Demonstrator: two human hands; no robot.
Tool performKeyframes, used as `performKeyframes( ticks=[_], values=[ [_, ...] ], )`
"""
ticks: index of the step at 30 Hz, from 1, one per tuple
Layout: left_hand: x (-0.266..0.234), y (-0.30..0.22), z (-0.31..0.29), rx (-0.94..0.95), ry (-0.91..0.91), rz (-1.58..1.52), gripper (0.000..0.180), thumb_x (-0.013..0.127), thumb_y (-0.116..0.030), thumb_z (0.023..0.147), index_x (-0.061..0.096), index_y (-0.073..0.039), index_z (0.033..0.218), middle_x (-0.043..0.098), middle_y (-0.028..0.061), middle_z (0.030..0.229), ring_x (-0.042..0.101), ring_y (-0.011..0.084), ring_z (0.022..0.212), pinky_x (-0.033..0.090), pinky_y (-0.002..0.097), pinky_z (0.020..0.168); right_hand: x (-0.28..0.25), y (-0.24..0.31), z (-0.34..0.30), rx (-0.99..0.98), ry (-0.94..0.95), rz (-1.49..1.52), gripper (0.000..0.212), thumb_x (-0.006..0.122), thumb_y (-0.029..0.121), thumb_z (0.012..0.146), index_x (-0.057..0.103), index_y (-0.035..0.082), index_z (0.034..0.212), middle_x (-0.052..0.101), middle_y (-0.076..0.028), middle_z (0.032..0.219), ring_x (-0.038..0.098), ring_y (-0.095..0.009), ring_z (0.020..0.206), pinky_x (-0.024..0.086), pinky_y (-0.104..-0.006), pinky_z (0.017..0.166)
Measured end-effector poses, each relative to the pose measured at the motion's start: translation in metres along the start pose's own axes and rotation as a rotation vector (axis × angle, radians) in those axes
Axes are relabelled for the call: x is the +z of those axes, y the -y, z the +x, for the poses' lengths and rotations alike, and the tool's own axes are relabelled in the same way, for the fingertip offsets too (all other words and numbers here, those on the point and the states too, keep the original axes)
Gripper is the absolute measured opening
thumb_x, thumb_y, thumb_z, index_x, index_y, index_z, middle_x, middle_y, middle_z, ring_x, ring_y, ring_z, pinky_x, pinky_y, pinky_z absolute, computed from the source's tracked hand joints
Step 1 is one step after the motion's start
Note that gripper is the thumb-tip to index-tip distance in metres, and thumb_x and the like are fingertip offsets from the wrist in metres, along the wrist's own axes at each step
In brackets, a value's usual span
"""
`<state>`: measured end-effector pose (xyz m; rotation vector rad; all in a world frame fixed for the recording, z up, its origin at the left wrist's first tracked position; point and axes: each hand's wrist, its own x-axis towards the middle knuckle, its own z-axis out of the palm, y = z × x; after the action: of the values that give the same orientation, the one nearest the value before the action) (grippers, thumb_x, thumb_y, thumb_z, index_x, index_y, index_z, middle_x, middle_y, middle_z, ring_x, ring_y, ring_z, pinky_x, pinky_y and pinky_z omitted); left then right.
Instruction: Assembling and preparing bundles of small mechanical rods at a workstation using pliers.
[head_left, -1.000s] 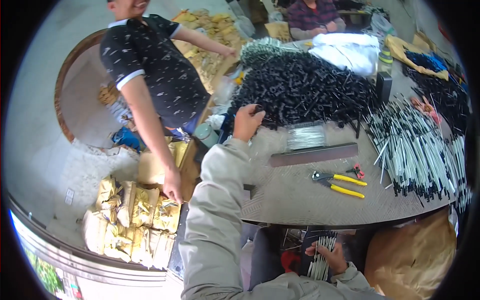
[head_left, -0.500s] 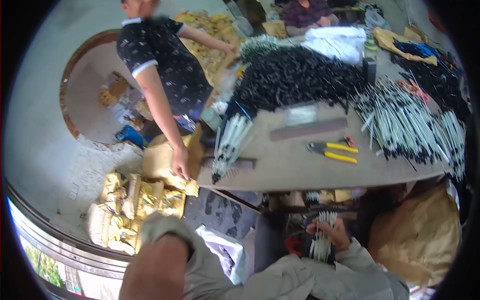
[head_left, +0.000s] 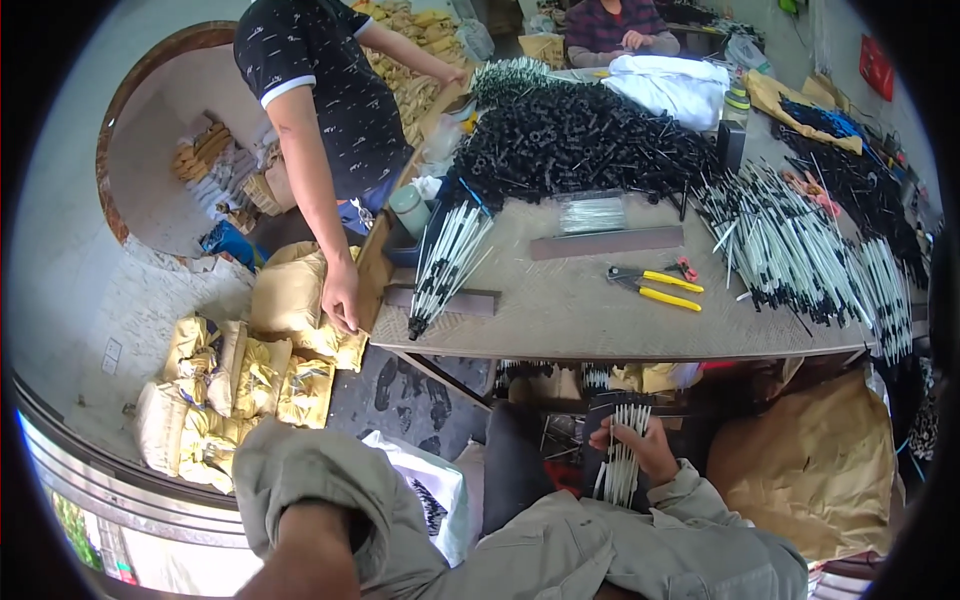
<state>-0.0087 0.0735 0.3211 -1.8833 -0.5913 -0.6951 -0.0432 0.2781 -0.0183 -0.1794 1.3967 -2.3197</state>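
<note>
My right hand (head_left: 650, 450) is closed around a bundle of thin white rods (head_left: 622, 470), held upright above my lap below the table edge. The thumb lies across the front of the bundle. My left arm (head_left: 310, 540) shows a rolled grey sleeve and a bare forearm running off the lower edge; its hand is outside the picture. On the table (head_left: 560, 315) lie yellow-handled pliers (head_left: 665, 288), a long dark flat bar (head_left: 607, 243) and a clear packet of thin white pieces (head_left: 592, 214). A fan of white rods with black parts (head_left: 450, 260) rests at the table's left.
Black small parts (head_left: 590, 140) are heaped at the back; more white-and-black rods (head_left: 790, 250) lie at right. A co-worker (head_left: 335, 110) stands at left, another person (head_left: 620, 30) sits behind. Brown sacks (head_left: 290, 300), an open white bag (head_left: 440, 490) and brown paper (head_left: 810, 470) flank me.
The view has shifted and become sharper, so the table and sacks sit further left. My right hand keeps its hold on the rods. The co-worker's lowered hand stays near the table corner.
</note>
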Motion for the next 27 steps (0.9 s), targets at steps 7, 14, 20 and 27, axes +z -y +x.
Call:
performKeyframes(
  ticks=[7, 14, 20, 27],
  values=[
    [-0.088, 0.031, -0.147, -0.921, -0.384, 0.598, 0.017, 0.042, -0.015, 0.088, 0.051, -0.001, 0.091, 0.059, 0.0137, 0.083, 0.058, 0.0190, 0.080, 0.047, 0.0286, 0.077, -0.007, -0.008, 0.003, -0.011, -0.087, 0.061, 0.020, 0.052, 0.010, 0.087, 0.055, -0.007, 0.097, 0.064, -0.019, 0.086, 0.065, -0.026, 0.078, 0.054, -0.0378, 0.074],
    [-0.217, -0.019, -0.280, -1.709, -0.947, 0.185, 0.018, 0.050, -0.018, 0.089, 0.056, -0.001, 0.093, 0.057, 0.0068, 0.083, 0.056, 0.0150, 0.072, 0.049, 0.0252, 0.068, -0.009, -0.004, 0.010, -0.009, -0.028, 0.057, 0.021, 0.053, 0.012, 0.087, 0.055, -0.007, 0.097, 0.064, -0.018, 0.086, 0.065, -0.027, 0.079, 0.054, -0.0375, 0.074],
    [-0.051, 0.150, -0.229, -1.915, -0.426, -0.013, 0.036, 0.055, -0.017, 0.088, 0.044, 0.002, 0.116, 0.060, 0.0123, 0.091, 0.061, 0.0172, 0.076, 0.051, 0.0269, 0.068, -0.008, -0.005, 0.010, -0.026, -0.025, 0.034, 0.020, 0.053, 0.011, 0.086, 0.055, -0.006, 0.097, 0.065, -0.018, 0.085, 0.065, -0.026, 0.079, 0.054, -0.0366, 0.072],
    [0.041, 0.151, -0.200, -1.807, -0.421, -0.549, 0.033, 0.055, -0.016, 0.088, 0.044, -0.001, 0.116, 0.062, 0.0153, 0.089, 0.062, 0.0167, 0.070, 0.052, 0.0269, 0.061, -0.015, 0.000, 0.010, 0.005, -0.133, 0.096, 0.020, 0.055, 0.010, 0.085, 0.055, -0.007, 0.096, 0.064, -0.019, 0.084, 0.065, -0.027, 0.079, 0.054, -0.0382, 0.072]
  ],
)
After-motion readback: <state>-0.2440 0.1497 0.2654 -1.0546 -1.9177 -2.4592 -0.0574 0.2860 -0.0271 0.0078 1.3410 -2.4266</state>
